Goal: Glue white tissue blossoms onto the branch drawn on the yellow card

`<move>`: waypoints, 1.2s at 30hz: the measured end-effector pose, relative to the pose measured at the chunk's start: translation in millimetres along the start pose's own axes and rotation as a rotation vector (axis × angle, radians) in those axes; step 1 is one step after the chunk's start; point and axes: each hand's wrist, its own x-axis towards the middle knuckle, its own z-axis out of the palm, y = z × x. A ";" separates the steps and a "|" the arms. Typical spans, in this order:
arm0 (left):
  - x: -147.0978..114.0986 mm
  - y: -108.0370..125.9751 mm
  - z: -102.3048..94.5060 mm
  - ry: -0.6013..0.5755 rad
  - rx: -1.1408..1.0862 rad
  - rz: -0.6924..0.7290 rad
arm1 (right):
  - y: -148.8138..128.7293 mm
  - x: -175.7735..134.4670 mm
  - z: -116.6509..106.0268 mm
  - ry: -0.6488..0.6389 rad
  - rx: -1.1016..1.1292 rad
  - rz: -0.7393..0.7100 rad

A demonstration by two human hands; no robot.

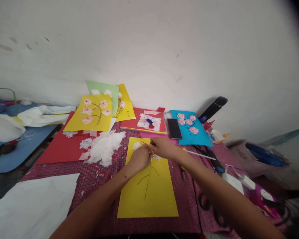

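Observation:
A yellow sheet of paper [161,196] lies before me with a dark branching stem [148,181] drawn on it. My left hand [141,157] and my right hand [162,148] meet over its upper part, fingers pinched close together. Whatever is between the fingertips is too small or hidden to make out. One white paper tuft [136,145] sits left of the hands on the sheet, and another white tuft [156,157] shows partly beneath my right hand. A heap of torn white tissue paper [106,147] lies to the left.
Finished flower pictures on yellow [106,121] and blue card [199,136] stand or lie at the back. A phone [174,128] rests near a red sheet [129,122]. Right of my arm are scissors [218,212] and a power strip [266,202]. White paper [35,202] covers the front left.

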 end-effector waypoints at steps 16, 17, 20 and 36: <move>-2.0 3.2 -4.8 0.005 0.014 0.001 | 2.0 -2.6 1.8 0.055 0.102 0.001; -2.4 3.3 -6.1 0.003 0.013 0.004 | 2.4 -1.9 2.5 0.055 0.101 0.003; -4.4 2.2 -10.0 -0.006 0.005 0.022 | 4.0 0.7 4.3 0.048 0.098 0.011; -8.2 0.0 -14.9 -0.108 0.118 0.157 | 3.6 5.7 1.3 -0.017 0.052 0.031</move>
